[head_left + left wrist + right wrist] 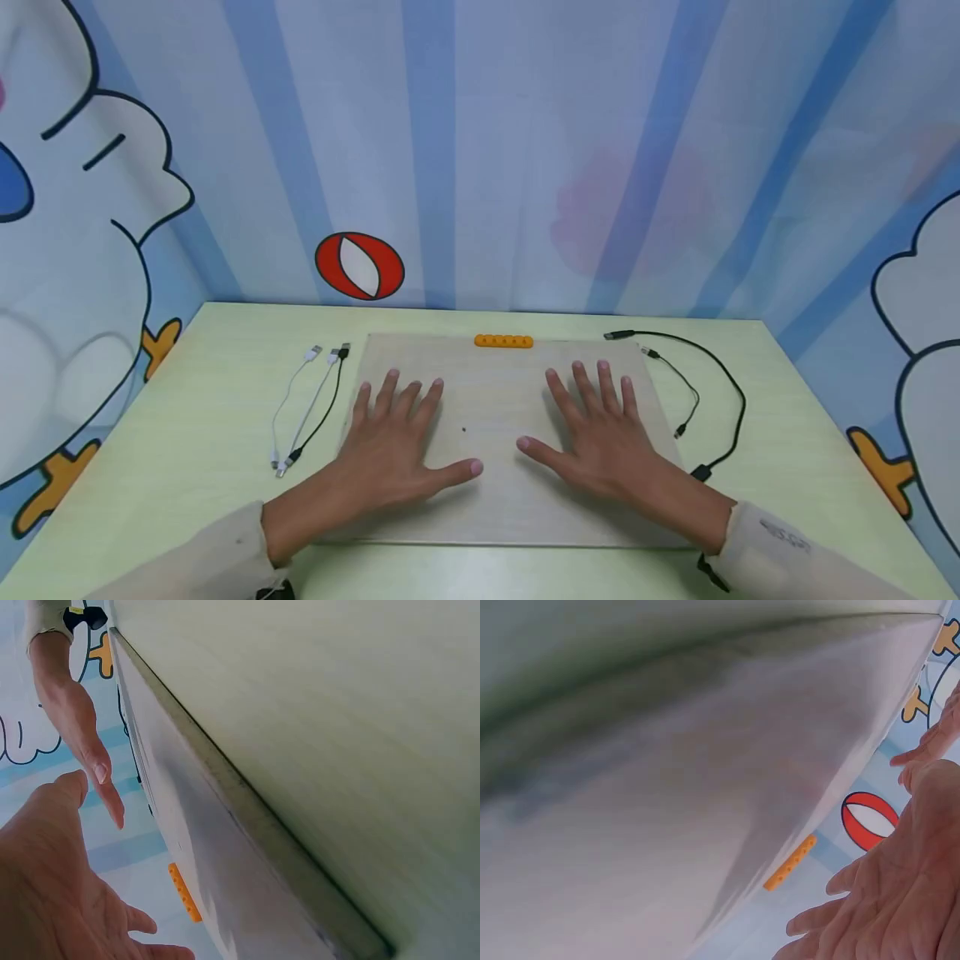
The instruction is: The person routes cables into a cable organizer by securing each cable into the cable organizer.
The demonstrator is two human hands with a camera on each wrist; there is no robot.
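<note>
Seemingly at the ready stage, the left hand (393,454) and right hand (606,446) hover empty, fingers spread, above the pale board (495,504) with its orange strip (503,341), so starting likely calls for pinching one of the USB cables (335,390) flanking it on the counter (465,575).

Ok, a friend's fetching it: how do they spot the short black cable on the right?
Find the pale green table, then the flat beige rectangular board on it. Just past its right edge, inside the bend of a long black cable, lies the short black cable, clearly thinner and shorter.
</note>
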